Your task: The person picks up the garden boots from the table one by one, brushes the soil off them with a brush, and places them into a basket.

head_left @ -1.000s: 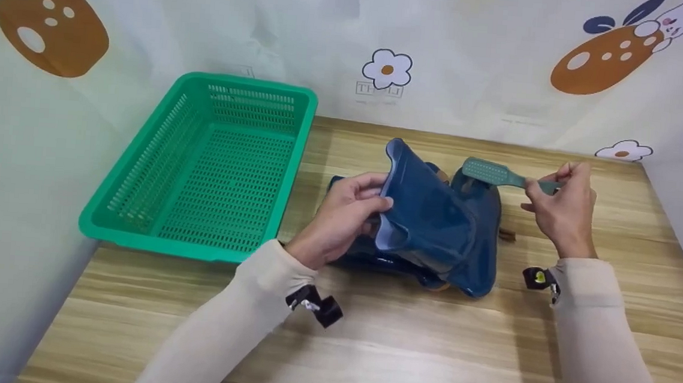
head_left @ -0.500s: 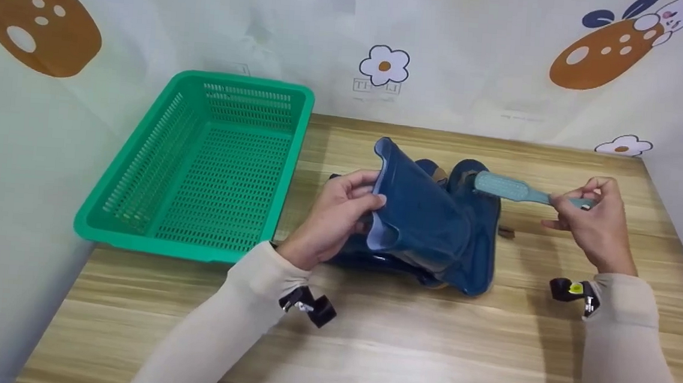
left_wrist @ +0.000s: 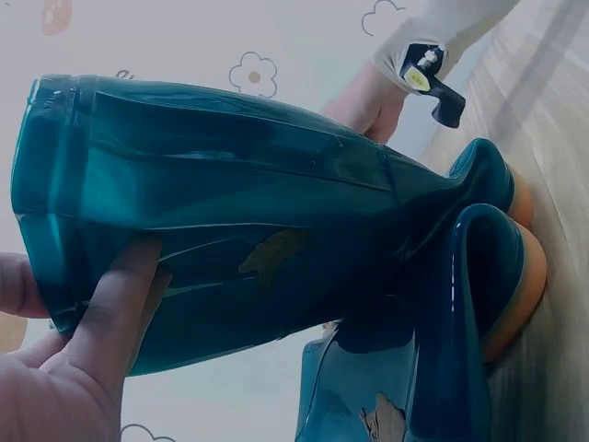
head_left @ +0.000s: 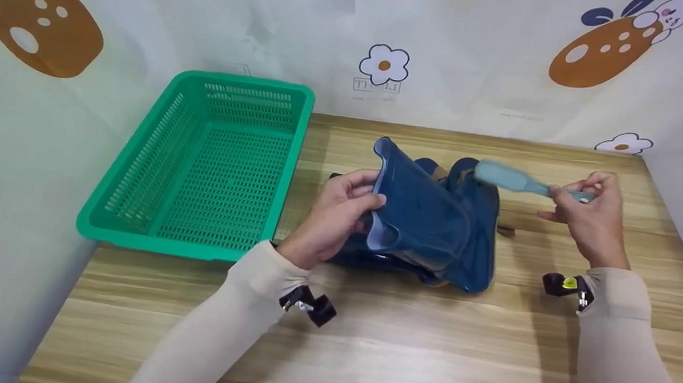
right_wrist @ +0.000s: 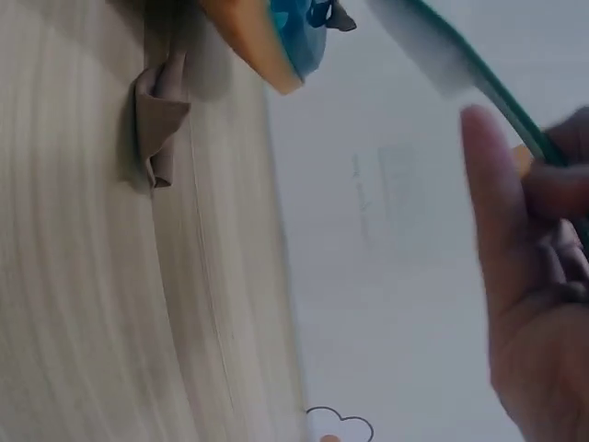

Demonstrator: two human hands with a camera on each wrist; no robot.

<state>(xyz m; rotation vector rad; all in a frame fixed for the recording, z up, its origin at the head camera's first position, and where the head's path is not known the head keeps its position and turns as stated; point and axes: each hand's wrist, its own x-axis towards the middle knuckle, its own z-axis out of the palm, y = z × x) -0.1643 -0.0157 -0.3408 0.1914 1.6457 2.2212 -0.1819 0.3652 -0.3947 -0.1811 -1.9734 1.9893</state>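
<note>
My left hand (head_left: 337, 215) grips the opening of a dark blue rain boot (head_left: 424, 206), thumb on the outside, and holds its shaft tilted up. A second rain boot (left_wrist: 479, 276) lies beside and partly under it. Brown patches (left_wrist: 271, 256) cling to the boot shafts in the left wrist view. The handle of a teal scrubbing brush (head_left: 502, 175) is pinched in my right hand (head_left: 595, 218). Its head is at the raised boot's foot, near the toe; bristle contact is hidden in the head view.
Left of the boots stands a green slatted plastic basket (head_left: 302, 153). A brown crumpled scrap (right_wrist: 161, 120) lies on the wooden table (head_left: 402, 352) just right of the boots. A patterned sheet (head_left: 465, 62) covers the wall behind.
My right hand and the brush have moved right, then back slightly up and left, along the boot's foot. My left hand keeps hold of the boot, which stays nearly still.
</note>
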